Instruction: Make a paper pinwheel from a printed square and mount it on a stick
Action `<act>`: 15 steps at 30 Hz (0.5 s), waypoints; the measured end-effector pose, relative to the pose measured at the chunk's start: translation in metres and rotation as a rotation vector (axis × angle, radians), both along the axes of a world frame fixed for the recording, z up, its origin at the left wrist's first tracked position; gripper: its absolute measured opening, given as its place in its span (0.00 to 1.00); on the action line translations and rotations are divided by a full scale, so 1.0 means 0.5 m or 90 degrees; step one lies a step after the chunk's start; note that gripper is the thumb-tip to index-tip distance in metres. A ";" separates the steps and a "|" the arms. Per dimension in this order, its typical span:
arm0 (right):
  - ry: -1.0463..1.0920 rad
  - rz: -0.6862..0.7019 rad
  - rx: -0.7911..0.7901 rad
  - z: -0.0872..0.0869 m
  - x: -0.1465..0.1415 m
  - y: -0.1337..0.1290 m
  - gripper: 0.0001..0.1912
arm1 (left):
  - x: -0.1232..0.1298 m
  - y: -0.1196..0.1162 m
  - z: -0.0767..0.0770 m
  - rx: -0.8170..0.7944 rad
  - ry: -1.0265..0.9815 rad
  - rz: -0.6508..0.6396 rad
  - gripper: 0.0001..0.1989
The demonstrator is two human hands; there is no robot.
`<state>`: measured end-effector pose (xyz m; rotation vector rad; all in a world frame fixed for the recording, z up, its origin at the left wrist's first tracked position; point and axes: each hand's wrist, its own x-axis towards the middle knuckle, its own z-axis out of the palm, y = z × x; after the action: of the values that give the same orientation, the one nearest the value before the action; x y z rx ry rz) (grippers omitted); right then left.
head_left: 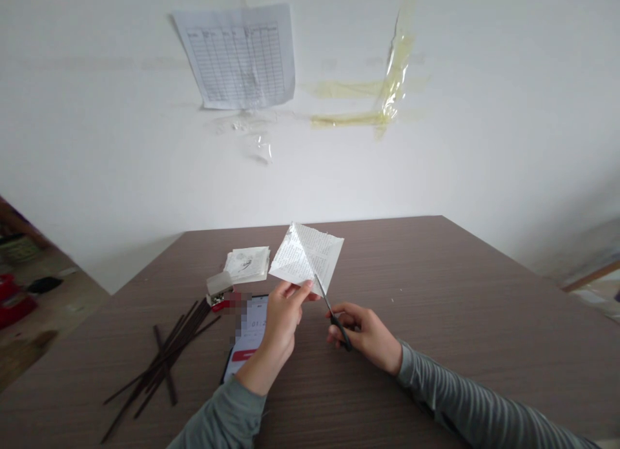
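A square of printed paper with a diagonal crease is pinched at its lower edge by my left hand. My right hand is closed around the black handles of a pair of scissors. The blades point up and to the left and meet the paper near its lower corner, just right of my left thumb. Whether the blades are apart cannot be made out. Partly behind my left wrist lies a phone with a lit screen.
A stack of paper pieces lies at the back left. In front of it is a small red box of small items. Several thin dark sticks lie crossed at the left. Behind the table is a white wall with a taped sheet.
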<state>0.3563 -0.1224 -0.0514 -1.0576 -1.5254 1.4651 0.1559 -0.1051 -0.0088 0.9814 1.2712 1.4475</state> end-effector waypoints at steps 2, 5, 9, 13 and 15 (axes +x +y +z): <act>-0.004 -0.007 -0.003 0.003 0.000 -0.002 0.38 | 0.000 -0.001 0.000 -0.005 0.007 -0.001 0.15; -0.011 -0.012 -0.011 0.009 0.001 -0.006 0.37 | 0.001 -0.001 -0.001 -0.006 0.008 -0.008 0.16; 0.004 -0.016 -0.007 0.003 0.001 -0.003 0.38 | 0.003 -0.001 -0.004 0.003 -0.008 -0.011 0.15; 0.014 -0.006 0.006 -0.008 0.000 0.004 0.39 | 0.002 -0.001 -0.007 0.011 -0.012 -0.012 0.16; 0.016 -0.003 0.006 -0.009 0.000 0.004 0.39 | 0.001 -0.001 -0.008 0.011 -0.012 -0.017 0.18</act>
<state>0.3561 -0.1202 -0.0558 -1.0329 -1.5097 1.4613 0.1564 -0.1055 -0.0126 0.9912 1.2298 1.4468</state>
